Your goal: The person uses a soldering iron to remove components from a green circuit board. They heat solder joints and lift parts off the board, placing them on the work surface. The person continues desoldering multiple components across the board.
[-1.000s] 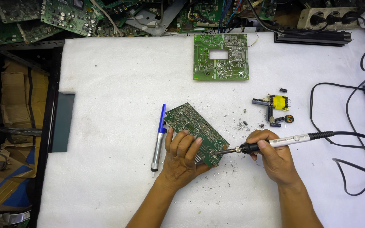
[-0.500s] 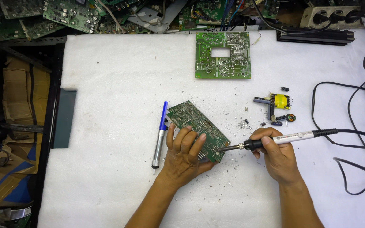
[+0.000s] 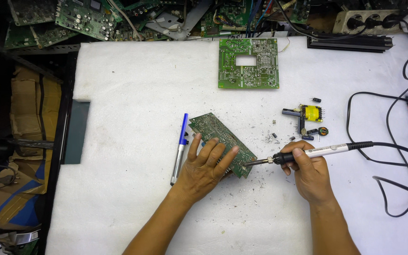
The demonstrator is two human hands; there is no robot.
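Green board (image 3: 220, 141) lies flat under the left hand (image 3: 204, 165), fingers spread to pin it. Right hand (image 3: 310, 174) grips a soldering iron (image 3: 308, 153), tip at the board's near edge. Desoldering seems underway; steady heat is needed next. Pulled parts (image 3: 308, 120) lie beyond the right hand; no containers visible.

This is an electronics repair workshop, shown by the heap of scrap circuit boards (image 3: 119, 19) behind the white foam-covered bench (image 3: 119, 94), the soldering iron (image 3: 308, 153), loose pulled components (image 3: 308, 120) and a power strip (image 3: 374, 19).
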